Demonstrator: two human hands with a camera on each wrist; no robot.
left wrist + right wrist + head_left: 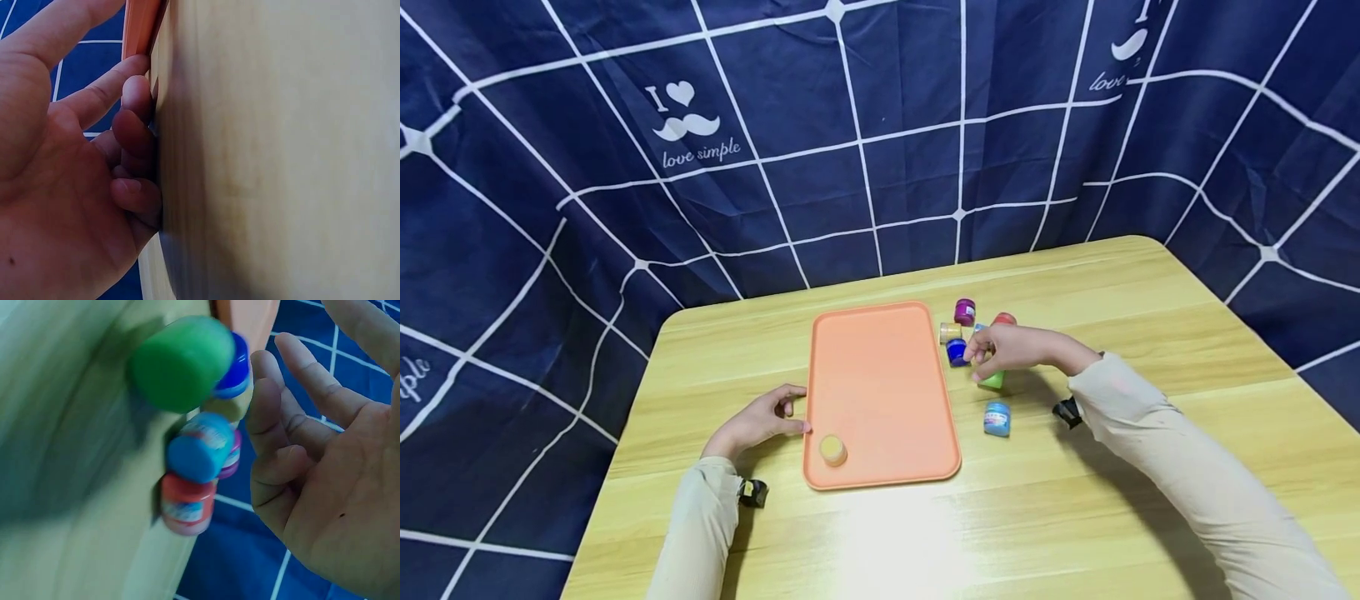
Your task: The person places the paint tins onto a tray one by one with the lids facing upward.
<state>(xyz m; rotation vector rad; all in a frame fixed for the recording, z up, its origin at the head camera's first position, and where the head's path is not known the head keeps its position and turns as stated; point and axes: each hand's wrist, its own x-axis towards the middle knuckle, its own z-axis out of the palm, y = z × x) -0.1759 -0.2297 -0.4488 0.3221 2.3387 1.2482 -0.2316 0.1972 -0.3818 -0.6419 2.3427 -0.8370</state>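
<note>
An orange tray (pixel 880 375) lies on the table, with a small yellow jar (pixel 832 450) near its front left corner. My left hand (pixel 763 421) touches the tray's left edge with thumb and index finger spread; its other fingers are bent. Over a cluster of small jars hovers my right hand (pixel 1015 346), fingers loosely bent and holding nothing. Beneath or beside it are a green jar (pixel 181 362), a light blue jar (pixel 200 447), a red jar (pixel 187 503) and a dark blue jar (pixel 957 352).
A purple jar (pixel 965 312) and a yellowish jar (pixel 950 332) stand by the tray's right edge. Another light blue jar (pixel 997 419) is nearer the front. A dark blue curtain (pixel 910 167) with white lines surrounds the wooden table (pixel 1150 333).
</note>
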